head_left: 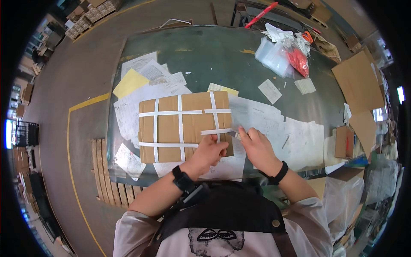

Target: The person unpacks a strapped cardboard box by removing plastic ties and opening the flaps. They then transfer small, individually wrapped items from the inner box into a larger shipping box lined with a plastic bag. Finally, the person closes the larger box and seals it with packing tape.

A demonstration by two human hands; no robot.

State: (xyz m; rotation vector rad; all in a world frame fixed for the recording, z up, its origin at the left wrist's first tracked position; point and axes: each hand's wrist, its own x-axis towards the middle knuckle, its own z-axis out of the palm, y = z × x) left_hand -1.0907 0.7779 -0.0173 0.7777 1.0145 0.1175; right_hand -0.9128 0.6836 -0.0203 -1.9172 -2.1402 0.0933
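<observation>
A brown cardboard box (167, 128) lies on the dark green table in front of me, crossed by several white straps (180, 128). The upper crosswise strap has a break near its right end. Lower down, a loose strap piece (216, 132) stands off the lid with a free left end. My left hand (206, 153) rests on the box's lower right part, its fingers curled and pinching at this loose piece. Just off the box's right edge, my right hand (258, 150) is closed, thumb and forefinger together at the strap's right end; a small item in it is too unclear to name.
Paper sheets (299, 139) lie around and under the box on the table (201, 55). Clear plastic bags and a red bag (298, 62) are piled at the far right. Cardboard (358, 81) stands along the right side. A wooden pallet (105, 175) lies on the floor at left.
</observation>
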